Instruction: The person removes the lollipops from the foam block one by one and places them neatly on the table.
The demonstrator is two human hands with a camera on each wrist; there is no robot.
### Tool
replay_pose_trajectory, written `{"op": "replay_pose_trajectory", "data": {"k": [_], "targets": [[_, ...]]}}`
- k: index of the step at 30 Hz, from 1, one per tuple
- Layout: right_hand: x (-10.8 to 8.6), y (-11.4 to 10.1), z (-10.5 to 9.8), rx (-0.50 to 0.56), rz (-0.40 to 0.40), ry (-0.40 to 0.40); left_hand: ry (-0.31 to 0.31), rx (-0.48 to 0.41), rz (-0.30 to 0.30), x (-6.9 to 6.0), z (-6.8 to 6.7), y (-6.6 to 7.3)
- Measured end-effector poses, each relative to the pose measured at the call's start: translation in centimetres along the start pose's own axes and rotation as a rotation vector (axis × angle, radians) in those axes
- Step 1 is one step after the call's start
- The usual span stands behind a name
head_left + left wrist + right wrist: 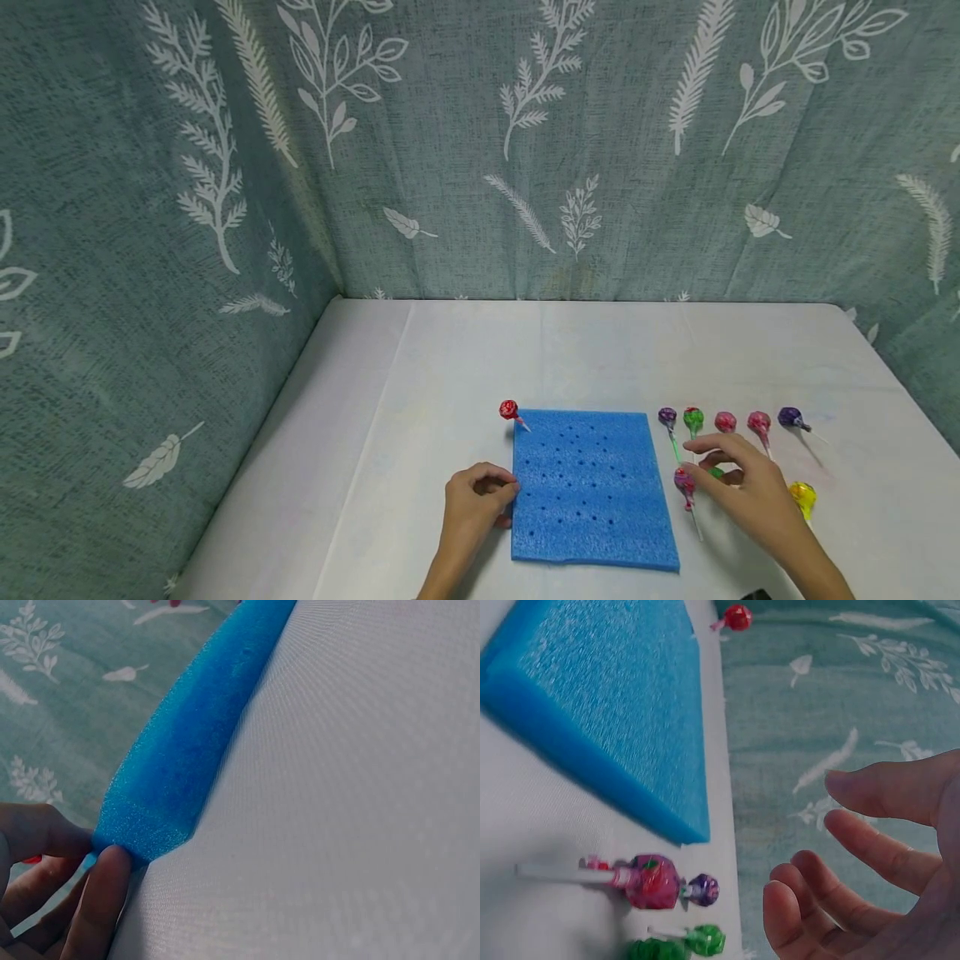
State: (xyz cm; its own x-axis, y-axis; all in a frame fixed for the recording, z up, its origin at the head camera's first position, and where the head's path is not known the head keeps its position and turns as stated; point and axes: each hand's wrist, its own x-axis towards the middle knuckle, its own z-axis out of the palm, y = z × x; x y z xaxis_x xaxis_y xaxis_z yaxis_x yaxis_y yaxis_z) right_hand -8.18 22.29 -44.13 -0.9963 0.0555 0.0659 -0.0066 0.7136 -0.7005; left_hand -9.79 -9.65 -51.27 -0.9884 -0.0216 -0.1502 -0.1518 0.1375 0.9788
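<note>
A blue foam board (592,492) dotted with small holes lies on the table. My left hand (474,507) pinches its left edge between thumb and fingers; the left wrist view shows the pinched foam (161,772) too. A red lollipop (508,409) stands tilted in the board's far left corner. Over the lollipops on the right hovers my right hand (742,483), fingers loosely bent and nothing between them. Closest to it are a red-and-purple lollipop (683,481) and a green lollipop (716,472) partly hidden by the fingers.
Behind the right hand lie a purple lollipop (667,416), another green one (693,418), two pink ones and a dark purple lollipop (791,417). A yellow lollipop (803,497) is beside the right wrist. Patterned green curtains (465,208) border the white table (420,375).
</note>
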Motion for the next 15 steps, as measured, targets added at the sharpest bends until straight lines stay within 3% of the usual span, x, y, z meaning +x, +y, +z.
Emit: {"op": "replay_pose_trajectory", "data": {"k": [9,15], "targets": [[0.4,-1.3,0.7,0.025,-0.003,-0.028,-0.001,0.000,-0.003,0.0,0.0,0.0],[0.6,-2.0,1.2,0.054,-0.068,-0.014,-0.002,-0.001,-0.013,0.0,0.0,0.0]]}}
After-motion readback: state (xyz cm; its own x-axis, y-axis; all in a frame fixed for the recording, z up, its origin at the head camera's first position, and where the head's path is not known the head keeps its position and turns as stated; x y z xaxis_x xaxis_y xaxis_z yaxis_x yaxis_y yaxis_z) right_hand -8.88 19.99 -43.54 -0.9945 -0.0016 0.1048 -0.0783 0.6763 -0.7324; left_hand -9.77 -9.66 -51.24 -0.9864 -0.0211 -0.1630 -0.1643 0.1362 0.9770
